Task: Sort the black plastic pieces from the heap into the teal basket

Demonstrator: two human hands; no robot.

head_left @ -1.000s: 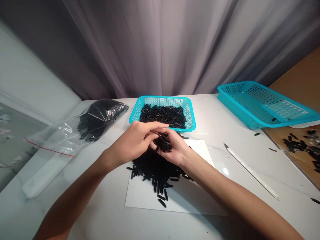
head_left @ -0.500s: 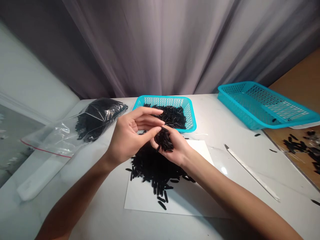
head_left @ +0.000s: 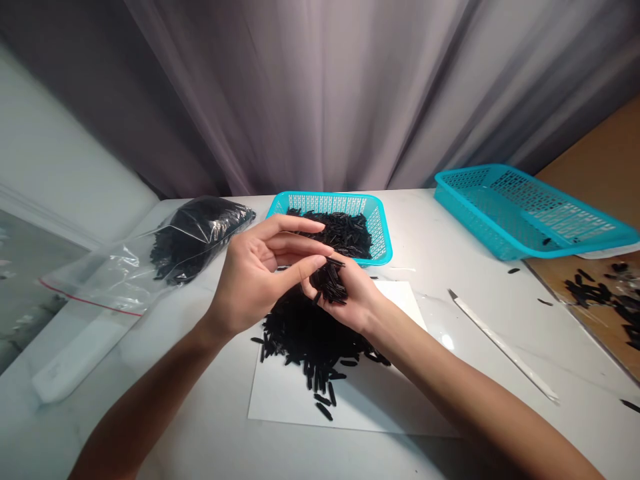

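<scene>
My right hand [head_left: 353, 297], palm up and cupped, holds a heap of small black strips [head_left: 331, 283]. Over it, my left hand [head_left: 265, 273] has thumb and a fingertip pinched on one thin black strip [head_left: 334, 261], its other fingers stretched out. Below both hands lies a large pile of the same black strips [head_left: 315, 340] on a white sheet [head_left: 400, 407]. Behind the hands stands a blue basket [head_left: 384, 233] partly filled with black strips. What the strips are made of I cannot tell.
At left lies a clear zip bag [head_left: 115, 267] with black strips inside, over a white handle-like object [head_left: 75, 363]. A second blue basket [head_left: 500, 200] stands at right. A white craft knife [head_left: 505, 347] lies near loose strips and a brown board [head_left: 565, 280]. A grey curtain [head_left: 320, 93] hangs behind.
The strip at my left fingertips now shows more plainly, lying sideways above the heap in my right palm. Both hands have stayed almost in place.
</scene>
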